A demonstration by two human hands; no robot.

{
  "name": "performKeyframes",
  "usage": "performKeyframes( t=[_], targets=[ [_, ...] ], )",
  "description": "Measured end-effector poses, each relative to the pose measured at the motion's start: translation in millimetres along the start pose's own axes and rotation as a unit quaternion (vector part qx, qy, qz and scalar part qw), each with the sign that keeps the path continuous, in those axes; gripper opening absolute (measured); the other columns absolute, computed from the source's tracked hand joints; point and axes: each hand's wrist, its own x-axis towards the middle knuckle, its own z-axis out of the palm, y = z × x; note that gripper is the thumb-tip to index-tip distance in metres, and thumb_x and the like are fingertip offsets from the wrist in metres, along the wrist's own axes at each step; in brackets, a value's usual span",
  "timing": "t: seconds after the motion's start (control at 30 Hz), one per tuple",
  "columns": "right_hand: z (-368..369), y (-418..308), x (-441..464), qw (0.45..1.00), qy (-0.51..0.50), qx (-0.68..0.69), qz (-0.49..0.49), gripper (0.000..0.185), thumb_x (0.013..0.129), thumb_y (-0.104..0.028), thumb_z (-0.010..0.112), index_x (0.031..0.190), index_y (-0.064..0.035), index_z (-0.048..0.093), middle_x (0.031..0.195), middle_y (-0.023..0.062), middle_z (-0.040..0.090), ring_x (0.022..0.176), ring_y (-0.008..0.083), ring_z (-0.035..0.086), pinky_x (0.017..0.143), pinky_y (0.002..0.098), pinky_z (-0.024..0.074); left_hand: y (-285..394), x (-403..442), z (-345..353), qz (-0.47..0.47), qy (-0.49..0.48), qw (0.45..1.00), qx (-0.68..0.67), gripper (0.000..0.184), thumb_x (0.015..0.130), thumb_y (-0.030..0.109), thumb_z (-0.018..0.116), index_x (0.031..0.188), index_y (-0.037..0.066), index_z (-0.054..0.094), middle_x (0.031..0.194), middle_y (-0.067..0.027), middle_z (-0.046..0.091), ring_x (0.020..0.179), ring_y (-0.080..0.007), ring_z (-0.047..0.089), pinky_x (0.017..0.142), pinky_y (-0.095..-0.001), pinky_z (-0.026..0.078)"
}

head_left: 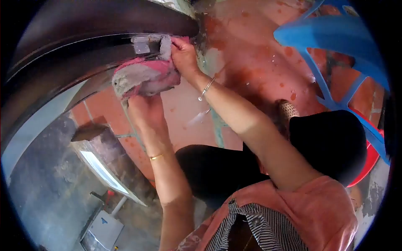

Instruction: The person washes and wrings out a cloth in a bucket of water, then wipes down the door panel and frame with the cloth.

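Observation:
A bundled pink and grey cloth (144, 77) hangs under the edge of a dark, glossy curved surface (96, 25). My left hand (144, 108) is beneath the cloth, its fingers hidden by it. My right hand (184, 56) pinches the end of a grey cloth strip (166, 47) against the dark edge. Just left of that strip, a small clear plastic piece (142, 44) sits in a recess of the dark surface.
Blue plastic chair (326, 35) at the upper right, with a red object (368, 165) below it. Red tiled floor (251, 62) with wet spots. At the lower left stand a box-like object (104, 167) and a white panel (106, 229).

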Motion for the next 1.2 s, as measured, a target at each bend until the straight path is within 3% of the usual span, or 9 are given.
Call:
performKeyframes(
  t=[0.1,0.4,0.5,0.77,0.8,0.9,1.07,1.13,1.2],
  targets=[
    [1,21,3,0.998,0.023,-0.033,-0.056,0.024,0.094,-0.005,0.055,0.113,-0.0028,0.068,0.092,-0.0021,0.069,0.078,0.0056,0.059,0.07,0.0224,0.0492,-10,9,-3,0.007,-0.03,1.0,-0.004,0.031,0.094,0.017,0.054,0.123,0.006,0.055,0.122,-0.0113,0.059,0.112,-0.0282,0.058,0.099,-0.0458,0.048],
    [-43,66,43,0.973,0.025,-0.23,-0.007,0.019,0.087,-0.008,0.06,0.101,-0.004,0.072,0.087,0.0014,0.069,0.076,0.0118,0.06,0.068,0.028,0.0484,-48,19,-14,-0.104,0.024,0.994,0.023,0.03,0.093,0.009,0.051,0.123,0.008,0.054,0.12,-0.0107,0.06,0.111,-0.0298,0.058,0.096,-0.0478,0.05],
    [-30,59,48,0.991,0.047,-0.052,0.115,0.019,0.084,-0.003,0.057,0.098,-0.0004,0.07,0.085,0.0021,0.069,0.076,0.0135,0.061,0.067,0.0289,0.0488,-42,12,-10,-0.101,0.071,0.992,0.0,0.031,0.093,0.005,0.049,0.123,0.006,0.052,0.116,-0.0105,0.061,0.105,-0.0254,0.06,0.091,-0.041,0.051],
    [9,-24,-5,0.989,-0.008,-0.135,-0.066,0.022,0.087,-0.002,0.051,0.099,-0.0031,0.069,0.081,0.0033,0.068,0.071,0.0116,0.06,0.065,0.0269,0.0493,3,-11,-32,0.093,-0.092,0.989,0.073,0.034,0.092,0.01,0.053,0.126,0.006,0.053,0.124,-0.0124,0.058,0.114,-0.031,0.057,0.096,-0.0515,0.049],
    [9,-23,-8,0.996,-0.012,-0.079,-0.038,0.023,0.086,-0.008,0.051,0.1,-0.0033,0.068,0.087,0.0169,0.07,0.075,0.0223,0.065,0.071,0.0353,0.0501,5,-12,-30,0.101,-0.098,0.988,0.064,0.034,0.092,0.01,0.053,0.126,0.006,0.053,0.124,-0.0129,0.058,0.115,-0.0312,0.057,0.097,-0.0515,0.049],
    [-1,-28,-20,1.0,0.002,0.017,0.015,0.021,0.085,-0.007,0.053,0.099,-0.0032,0.068,0.088,0.021,0.067,0.075,0.025,0.065,0.071,0.0362,0.0499,14,-9,-15,0.04,-0.025,0.999,-0.023,0.036,0.092,0.01,0.053,0.127,0.004,0.053,0.124,-0.0146,0.058,0.115,-0.0319,0.057,0.098,-0.0512,0.049],
    [-30,58,23,0.953,0.124,-0.23,-0.152,0.022,0.087,-0.002,0.052,0.098,-0.0041,0.071,0.08,0.0065,0.069,0.07,0.0131,0.062,0.063,0.0299,0.0498,-32,25,-41,-0.036,-0.018,0.999,-0.007,0.034,0.088,0.009,0.056,0.122,0.007,0.054,0.12,-0.0112,0.06,0.108,-0.0323,0.059,0.095,-0.0522,0.049],
    [-51,27,17,0.973,0.056,-0.224,0.002,0.022,0.086,-0.003,0.051,0.097,-0.0034,0.07,0.083,0.0096,0.07,0.071,0.0163,0.064,0.066,0.0315,0.0504,-62,34,-67,-0.043,-0.128,0.989,-0.06,0.036,0.088,0.009,0.058,0.124,0.008,0.053,0.12,-0.011,0.06,0.109,-0.0316,0.058,0.094,-0.0505,0.05],
    [-61,30,24,0.985,-0.021,-0.162,0.061,0.023,0.085,-0.008,0.055,0.101,-0.0031,0.071,0.095,0.0142,0.072,0.083,0.0263,0.069,0.075,0.0336,0.0517,-67,50,-61,-0.118,-0.014,0.992,0.036,0.042,0.087,0.018,0.064,0.127,0.011,0.051,0.125,-0.0132,0.057,0.112,-0.0305,0.057,0.097,-0.051,0.048]
  ],
)
